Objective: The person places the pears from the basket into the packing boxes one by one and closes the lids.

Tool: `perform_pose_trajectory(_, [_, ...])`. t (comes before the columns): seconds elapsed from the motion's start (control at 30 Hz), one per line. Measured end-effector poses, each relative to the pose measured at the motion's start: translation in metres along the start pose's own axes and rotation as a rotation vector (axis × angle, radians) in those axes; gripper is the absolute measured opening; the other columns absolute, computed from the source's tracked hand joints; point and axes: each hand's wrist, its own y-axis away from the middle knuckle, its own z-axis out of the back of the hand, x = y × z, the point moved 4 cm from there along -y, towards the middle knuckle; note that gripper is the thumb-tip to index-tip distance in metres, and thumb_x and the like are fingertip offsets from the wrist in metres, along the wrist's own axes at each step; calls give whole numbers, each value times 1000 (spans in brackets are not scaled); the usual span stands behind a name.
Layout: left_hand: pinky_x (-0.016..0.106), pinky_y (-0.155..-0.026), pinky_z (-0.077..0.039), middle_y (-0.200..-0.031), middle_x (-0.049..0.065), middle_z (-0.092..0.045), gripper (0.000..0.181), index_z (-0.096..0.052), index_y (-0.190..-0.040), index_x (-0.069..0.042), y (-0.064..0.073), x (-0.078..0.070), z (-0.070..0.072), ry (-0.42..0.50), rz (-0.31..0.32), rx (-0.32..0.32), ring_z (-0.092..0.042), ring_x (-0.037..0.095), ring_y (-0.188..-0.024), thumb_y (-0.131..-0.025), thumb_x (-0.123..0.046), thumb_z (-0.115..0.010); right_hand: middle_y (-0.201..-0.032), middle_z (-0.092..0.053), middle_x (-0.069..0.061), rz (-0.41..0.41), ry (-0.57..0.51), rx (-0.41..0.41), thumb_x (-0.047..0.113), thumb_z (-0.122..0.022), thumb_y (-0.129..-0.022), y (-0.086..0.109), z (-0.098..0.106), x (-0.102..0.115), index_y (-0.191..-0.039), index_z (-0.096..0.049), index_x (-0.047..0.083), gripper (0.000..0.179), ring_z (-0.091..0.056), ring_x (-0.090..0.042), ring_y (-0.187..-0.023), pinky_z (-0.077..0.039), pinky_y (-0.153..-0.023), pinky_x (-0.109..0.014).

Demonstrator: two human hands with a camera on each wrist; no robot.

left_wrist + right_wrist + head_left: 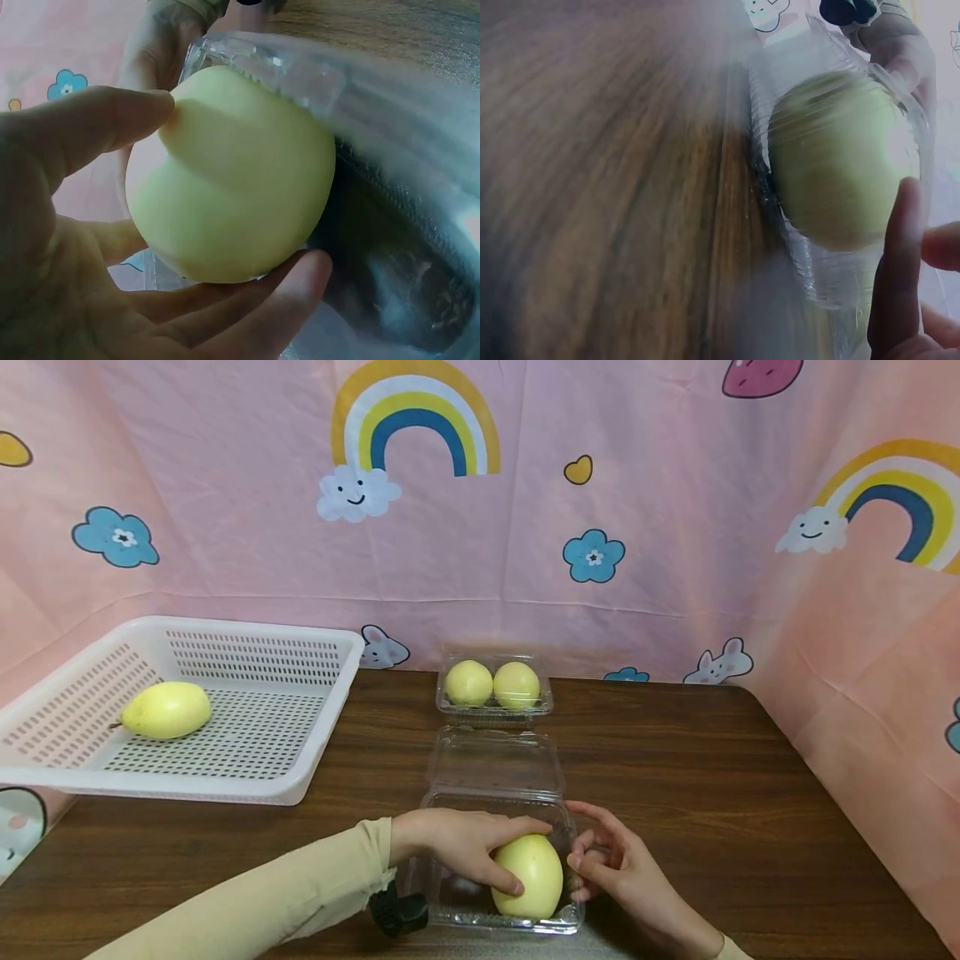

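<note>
My left hand [471, 847] grips a pale yellow pear [531, 877], thumb on one side and fingers on the other. The pear is inside the right half of a clear plastic clamshell box [450, 902], whose lid [497, 762] lies folded back. In the left wrist view the pear [232, 180] fills the space between thumb and fingers. My right hand [626, 872] is at the box's right wall, index finger extended along it and the other fingers bent. From the right wrist, the pear [840, 161] shows through the ribbed wall, with a straight finger [900, 262] beside it.
At the left stands a white perforated plastic basket [318, 727] with one pear [167, 710] in it. Another clear box [495, 714], holding two pears, stands at the back by the pink patterned cloth [637, 635]. All rest on a dark wooden table [712, 793].
</note>
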Motion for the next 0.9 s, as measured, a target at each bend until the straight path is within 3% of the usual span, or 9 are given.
perform_pose_trajectory(0.23, [23, -83, -43, -111, -3, -52, 69, -33, -149, -12, 2, 3, 2, 11, 16, -14, -50, 5, -97, -90, -26, -67, -92, -52, -9, 19, 7, -18, -7, -54, -94, 1, -1, -1, -145, -24, -4, 59, -59, -12, -72, -57, -62, -33])
perform_pose_trajectory(0.47, [23, -86, -43, -121, 0, -49, 69, -31, -150, -11, 7, 5, 4, 50, 2, 4, -49, 5, -102, -92, -25, -66, -93, -52, -6, 10, 8, -20, -11, -53, -93, 1, -1, -1, -145, -24, -3, 60, -59, -12, -73, -57, -63, -34])
perform_pose_trajectory(0.7, [29, -91, -45, -143, 6, -42, 65, -34, -149, -14, 13, 7, 10, 90, 6, -79, -55, 11, -108, -93, -24, -66, -93, -52, -6, -3, 16, -30, -10, -52, -93, 0, -1, 1, -145, -25, -4, 59, -59, -12, -72, -57, -63, -34])
perform_pose_trajectory(0.9, [30, -95, -44, -150, 10, -36, 67, -31, -150, -15, 20, 8, 14, 155, -4, -124, -56, 19, -116, -93, -23, -66, -93, -52, -5, -22, 14, -41, -10, -54, -92, 0, -1, 2, -145, -25, -3, 61, -59, -13, -72, -57, -63, -34])
